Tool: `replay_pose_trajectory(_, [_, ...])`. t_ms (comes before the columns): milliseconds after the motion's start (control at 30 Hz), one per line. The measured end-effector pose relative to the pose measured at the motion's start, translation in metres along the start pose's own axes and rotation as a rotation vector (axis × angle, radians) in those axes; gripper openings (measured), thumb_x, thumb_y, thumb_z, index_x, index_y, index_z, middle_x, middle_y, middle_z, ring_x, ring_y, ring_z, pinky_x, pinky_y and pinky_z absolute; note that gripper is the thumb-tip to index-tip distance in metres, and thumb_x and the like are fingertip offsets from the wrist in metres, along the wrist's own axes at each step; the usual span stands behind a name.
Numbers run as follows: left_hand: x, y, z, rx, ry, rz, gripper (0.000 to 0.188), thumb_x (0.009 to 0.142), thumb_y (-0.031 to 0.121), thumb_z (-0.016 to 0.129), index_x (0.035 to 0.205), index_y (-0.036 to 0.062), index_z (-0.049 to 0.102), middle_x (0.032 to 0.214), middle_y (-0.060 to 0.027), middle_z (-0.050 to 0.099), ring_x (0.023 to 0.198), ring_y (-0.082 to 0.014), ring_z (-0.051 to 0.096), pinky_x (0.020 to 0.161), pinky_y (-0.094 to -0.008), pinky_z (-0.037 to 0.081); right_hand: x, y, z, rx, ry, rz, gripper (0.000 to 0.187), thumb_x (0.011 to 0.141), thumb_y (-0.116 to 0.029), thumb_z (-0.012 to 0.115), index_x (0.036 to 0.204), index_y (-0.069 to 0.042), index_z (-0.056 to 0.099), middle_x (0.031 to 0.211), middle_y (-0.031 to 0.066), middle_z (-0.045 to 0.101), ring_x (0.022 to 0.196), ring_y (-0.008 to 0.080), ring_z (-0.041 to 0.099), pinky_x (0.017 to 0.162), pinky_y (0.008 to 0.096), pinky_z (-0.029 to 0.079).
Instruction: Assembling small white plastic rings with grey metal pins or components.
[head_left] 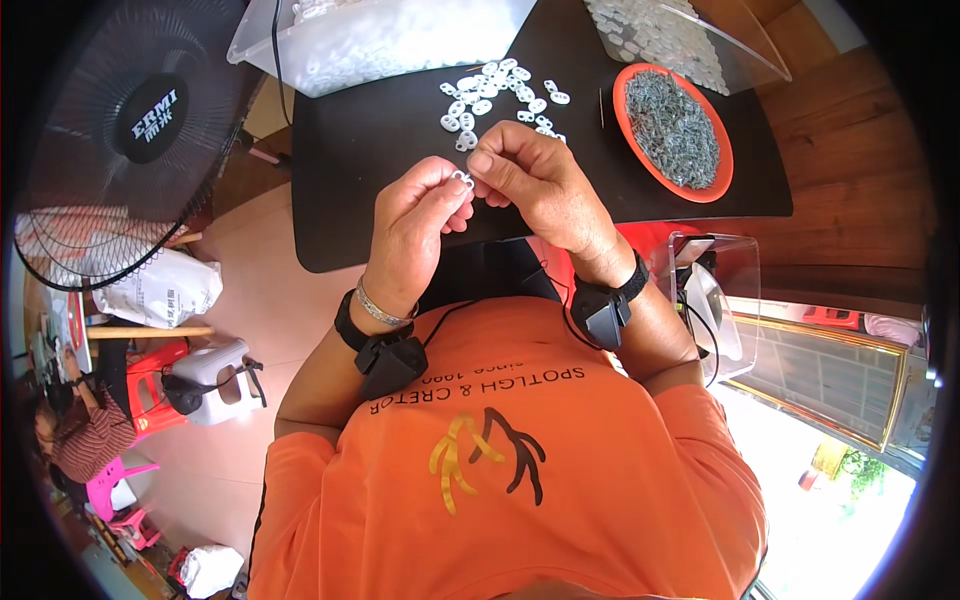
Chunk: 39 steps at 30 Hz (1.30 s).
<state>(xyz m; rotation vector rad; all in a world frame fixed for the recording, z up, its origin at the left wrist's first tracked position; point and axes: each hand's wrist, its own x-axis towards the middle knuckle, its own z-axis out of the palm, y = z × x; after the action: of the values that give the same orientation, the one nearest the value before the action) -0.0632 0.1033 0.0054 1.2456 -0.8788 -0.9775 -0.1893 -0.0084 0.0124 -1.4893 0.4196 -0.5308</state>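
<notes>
My left hand (418, 208) is closed, pinching a small white plastic piece with holes (462, 178) between thumb and forefinger. Right beside it, my right hand (540, 190) has its thumb and forefinger pressed together at the edge of that piece. Whatever the right fingertips hold, if anything, is too small to make out. Both hands are raised over the near part of a dark table (350, 200). Just beyond them, a loose heap of similar white two-holed pieces (470, 98) lies on the tabletop, partly hidden by the right hand.
To the right stands an orange-rimmed dish (727, 150) full of thin grey metal bits (675, 130). A white translucent bin (400, 60) and a clear bin of white pieces (735, 40) stand at the back. A large fan (150, 125) is at the left; a clear box (745, 300) is beside my right arm.
</notes>
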Motion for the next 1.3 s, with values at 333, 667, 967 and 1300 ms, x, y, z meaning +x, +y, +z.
replay_pose_trajectory(333, [0.001,-0.004,0.001,-0.019,-0.001,-0.006,0.020,0.092,0.018,0.053,0.082,0.0014,0.058,0.072,-0.0012,0.057,0.064,-0.0069,0.049,0.060,-0.0218,0.040,0.000,0.002,-0.001,-0.034,0.014,0.001,0.015,0.096,-0.015,0.056,0.087,-0.004,0.057,0.074,-0.0012,0.056,0.068,0.0056,0.050,0.063,0.0204,0.045])
replay_pose_trajectory(667, [0.000,-0.006,0.000,-0.005,0.009,-0.017,0.019,0.092,0.016,0.052,0.082,-0.0001,0.057,0.073,-0.0016,0.056,0.065,-0.0068,0.049,0.059,-0.0223,0.041,-0.002,0.008,0.002,-0.132,0.020,-0.037,0.014,0.095,-0.013,0.056,0.086,-0.002,0.056,0.075,-0.0011,0.055,0.069,0.0061,0.050,0.064,0.0218,0.045])
replay_pose_trajectory(967, [-0.003,-0.013,0.001,0.078,0.017,0.022,0.022,0.093,0.019,0.049,0.082,0.0011,0.056,0.071,-0.0011,0.053,0.063,-0.0071,0.046,0.058,-0.0218,0.039,-0.004,0.007,0.008,-0.204,0.022,-0.019,0.012,0.094,-0.010,0.055,0.086,-0.001,0.055,0.075,0.0001,0.056,0.071,0.0063,0.051,0.066,0.0222,0.046])
replay_pose_trajectory(1300, [-0.003,-0.023,-0.002,0.137,0.012,0.068,0.022,0.092,0.015,0.051,0.079,-0.0019,0.056,0.069,-0.0025,0.056,0.061,-0.0069,0.048,0.054,-0.0221,0.041,-0.003,0.012,0.000,-0.195,-0.073,0.034,0.013,0.094,-0.011,0.056,0.086,-0.001,0.057,0.075,-0.0002,0.056,0.070,0.0063,0.051,0.064,0.0219,0.045])
